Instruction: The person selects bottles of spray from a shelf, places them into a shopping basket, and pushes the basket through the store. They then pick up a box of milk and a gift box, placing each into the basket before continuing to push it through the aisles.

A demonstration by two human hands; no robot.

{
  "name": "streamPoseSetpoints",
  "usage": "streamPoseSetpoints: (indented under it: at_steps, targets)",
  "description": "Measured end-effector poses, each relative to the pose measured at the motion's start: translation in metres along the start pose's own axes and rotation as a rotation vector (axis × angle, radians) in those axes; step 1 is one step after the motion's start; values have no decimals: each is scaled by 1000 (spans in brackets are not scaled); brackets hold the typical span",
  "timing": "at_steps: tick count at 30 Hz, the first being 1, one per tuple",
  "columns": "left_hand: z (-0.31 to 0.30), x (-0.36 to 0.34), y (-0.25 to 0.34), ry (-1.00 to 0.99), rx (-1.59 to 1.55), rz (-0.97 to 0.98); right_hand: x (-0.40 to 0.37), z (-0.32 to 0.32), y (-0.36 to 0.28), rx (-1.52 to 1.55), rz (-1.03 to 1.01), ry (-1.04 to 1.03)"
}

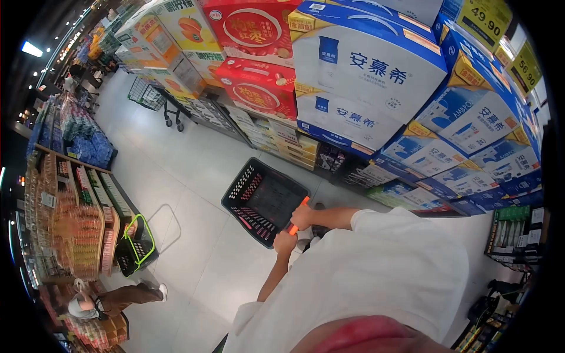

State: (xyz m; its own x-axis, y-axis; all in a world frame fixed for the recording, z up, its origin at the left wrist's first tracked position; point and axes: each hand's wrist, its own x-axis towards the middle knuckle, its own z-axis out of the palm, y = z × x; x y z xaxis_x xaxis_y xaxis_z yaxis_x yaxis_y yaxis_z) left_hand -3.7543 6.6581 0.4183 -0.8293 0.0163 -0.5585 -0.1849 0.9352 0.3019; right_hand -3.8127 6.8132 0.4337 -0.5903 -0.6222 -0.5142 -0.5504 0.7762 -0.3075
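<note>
A black shopping basket (266, 203) with slotted walls is in front of my legs, over the pale tiled floor. Its orange handle (299, 215) runs between my two fists. My left hand (285, 242) is closed round the lower end of this handle. Farther up it, my right hand (302, 217) is wrapped round the same bar. The basket's dark bottom shows, with no goods visible on it. Part of my shoes is hidden behind my hands and shirt.
Stacked blue-and-white cartons (368, 70) and red boxes (253, 29) line the right side. Along the left run shelves of packaged goods (79, 235), with a green-rimmed basket (138, 247) beside them. Another person (120, 300) stands lower left. A shopping cart (147, 94) is farther ahead.
</note>
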Motion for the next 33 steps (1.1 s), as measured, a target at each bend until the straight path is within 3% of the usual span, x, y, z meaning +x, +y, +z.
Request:
streamPoseSetpoints:
  at_steps: [7,10,13,16,22,29,33]
  targets:
    - [-17,26,4,-50,-20,14,17,-25,28,17,-127,49]
    - [-6,30,-1,49,-74,56,20,-16,43,65,-196,111]
    - [4,42,0,-173,-33,-97,13,-6,46,77,-206,136]
    - [1,57,-4,-313,-207,113,20,-2,59,79,-214,134]
    - [-1,65,5,-416,-175,143,18,-13,69,76,-260,135]
    - [-8,62,5,-464,-78,176,43,29,68,87,-266,216]
    - [-29,55,15,-432,49,207,6,-13,63,250,-222,56]
